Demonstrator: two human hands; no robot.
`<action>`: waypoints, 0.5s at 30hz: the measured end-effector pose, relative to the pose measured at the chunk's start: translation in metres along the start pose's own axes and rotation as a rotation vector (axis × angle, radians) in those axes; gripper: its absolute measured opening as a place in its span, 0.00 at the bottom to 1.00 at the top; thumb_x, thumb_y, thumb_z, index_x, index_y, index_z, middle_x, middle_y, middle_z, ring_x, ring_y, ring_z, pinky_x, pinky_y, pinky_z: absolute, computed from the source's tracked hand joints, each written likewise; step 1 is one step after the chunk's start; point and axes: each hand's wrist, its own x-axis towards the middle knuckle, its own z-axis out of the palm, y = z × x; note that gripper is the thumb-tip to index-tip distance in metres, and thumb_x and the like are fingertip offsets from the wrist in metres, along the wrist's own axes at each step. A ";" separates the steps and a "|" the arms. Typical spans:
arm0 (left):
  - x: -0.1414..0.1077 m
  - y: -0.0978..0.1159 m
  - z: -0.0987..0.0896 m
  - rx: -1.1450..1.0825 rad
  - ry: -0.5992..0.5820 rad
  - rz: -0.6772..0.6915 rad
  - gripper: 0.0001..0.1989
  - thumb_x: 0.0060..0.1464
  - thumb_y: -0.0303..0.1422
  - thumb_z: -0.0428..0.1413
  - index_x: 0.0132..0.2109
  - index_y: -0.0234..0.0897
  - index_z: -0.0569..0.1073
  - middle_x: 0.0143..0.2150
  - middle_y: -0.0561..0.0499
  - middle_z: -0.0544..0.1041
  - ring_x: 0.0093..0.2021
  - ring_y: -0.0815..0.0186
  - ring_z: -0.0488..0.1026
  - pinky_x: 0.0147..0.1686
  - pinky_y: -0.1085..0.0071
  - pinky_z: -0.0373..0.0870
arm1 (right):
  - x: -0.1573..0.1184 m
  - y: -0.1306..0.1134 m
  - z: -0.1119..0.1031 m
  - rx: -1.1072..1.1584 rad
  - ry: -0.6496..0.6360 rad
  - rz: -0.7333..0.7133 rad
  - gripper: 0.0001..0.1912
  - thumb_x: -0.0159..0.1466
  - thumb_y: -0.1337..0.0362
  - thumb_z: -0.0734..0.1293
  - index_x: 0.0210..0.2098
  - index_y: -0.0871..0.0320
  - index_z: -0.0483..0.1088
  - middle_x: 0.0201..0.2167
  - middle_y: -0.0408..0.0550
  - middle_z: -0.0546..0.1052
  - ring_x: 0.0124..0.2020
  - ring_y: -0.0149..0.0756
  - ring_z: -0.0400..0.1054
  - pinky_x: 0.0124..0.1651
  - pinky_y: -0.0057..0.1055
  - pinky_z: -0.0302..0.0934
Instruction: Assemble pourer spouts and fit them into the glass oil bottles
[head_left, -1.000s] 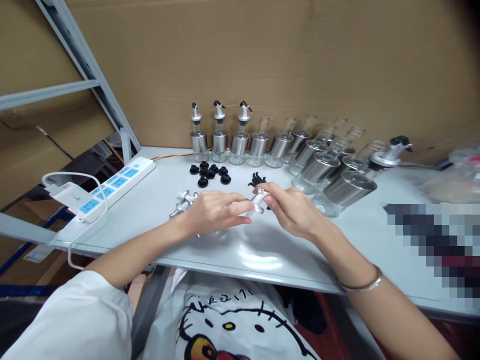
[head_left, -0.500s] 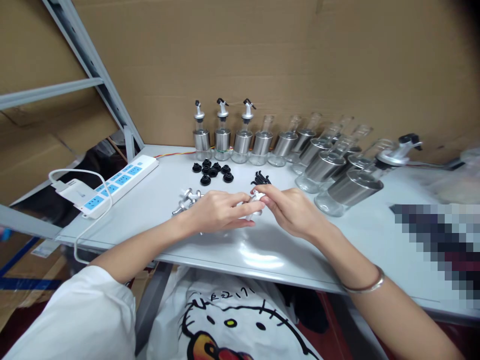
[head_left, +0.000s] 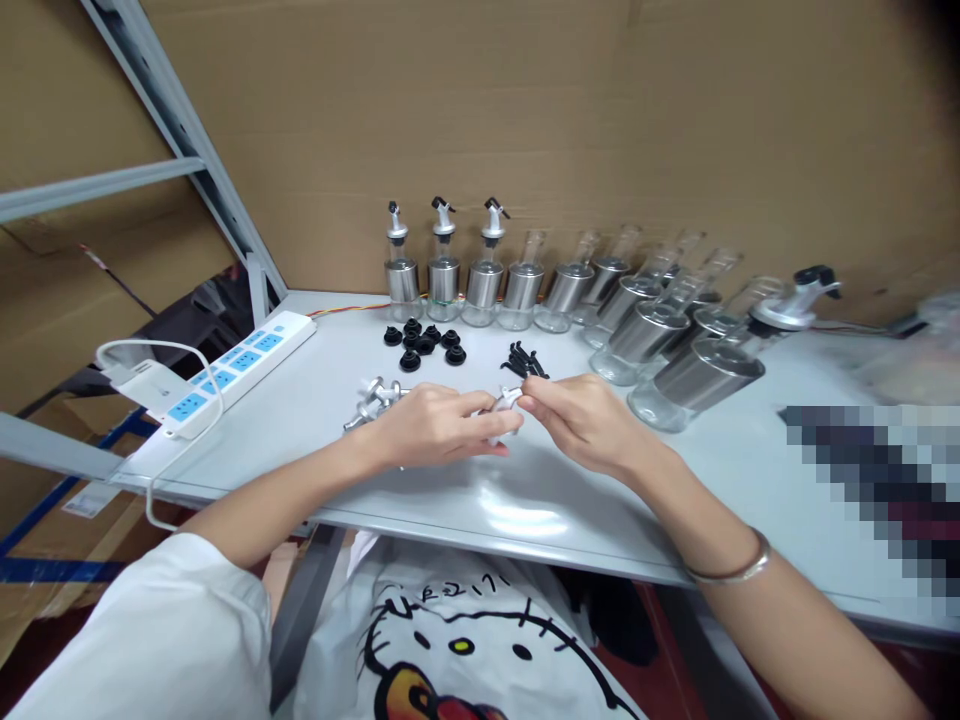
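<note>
My left hand (head_left: 442, 425) is closed around a silver pourer spout (head_left: 508, 400), its tip showing past the fingers. Thumb and forefinger of my right hand (head_left: 585, 420) are pinched together right at that tip; what lies between them is hidden. Just beyond my right fingertips is a small pile of black flip levers (head_left: 525, 360). More silver pourer spouts (head_left: 373, 400) lie beside my left wrist, partly covered by the hand. Black rubber stoppers (head_left: 425, 343) are grouped farther back on the grey table (head_left: 600, 530).
Glass bottles with steel sleeves (head_left: 523, 290) line the back and right. Some at the left wear fitted pourers (head_left: 443, 215), as does the near right bottle (head_left: 697, 375). A white power strip (head_left: 240, 370) with a cable lies left. Cardboard (head_left: 525, 110) stands behind.
My right fingertips have drawn slightly to the right and closed into a tighter pinch, showing more of the spout and the lever pile. My left hand stays nearly still around the spout.
</note>
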 end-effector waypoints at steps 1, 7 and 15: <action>0.000 0.000 0.000 0.006 0.007 0.002 0.13 0.67 0.40 0.47 0.45 0.37 0.71 0.28 0.56 0.75 0.20 0.74 0.66 0.21 0.76 0.59 | 0.000 0.000 0.000 0.006 0.007 -0.009 0.17 0.72 0.63 0.52 0.26 0.55 0.56 0.14 0.36 0.57 0.14 0.27 0.52 0.21 0.24 0.46; 0.002 0.001 -0.001 -0.015 0.065 0.021 0.12 0.66 0.39 0.48 0.46 0.36 0.69 0.31 0.55 0.78 0.21 0.74 0.68 0.21 0.76 0.62 | 0.001 -0.002 -0.001 -0.004 0.040 -0.027 0.15 0.71 0.65 0.52 0.26 0.54 0.54 0.14 0.35 0.57 0.14 0.27 0.51 0.21 0.25 0.46; 0.000 0.005 0.001 0.005 0.066 0.025 0.14 0.68 0.39 0.46 0.52 0.34 0.65 0.33 0.54 0.80 0.21 0.73 0.70 0.22 0.76 0.65 | 0.000 -0.004 0.000 -0.014 0.037 0.088 0.11 0.69 0.67 0.52 0.32 0.56 0.61 0.14 0.38 0.64 0.13 0.30 0.57 0.21 0.25 0.49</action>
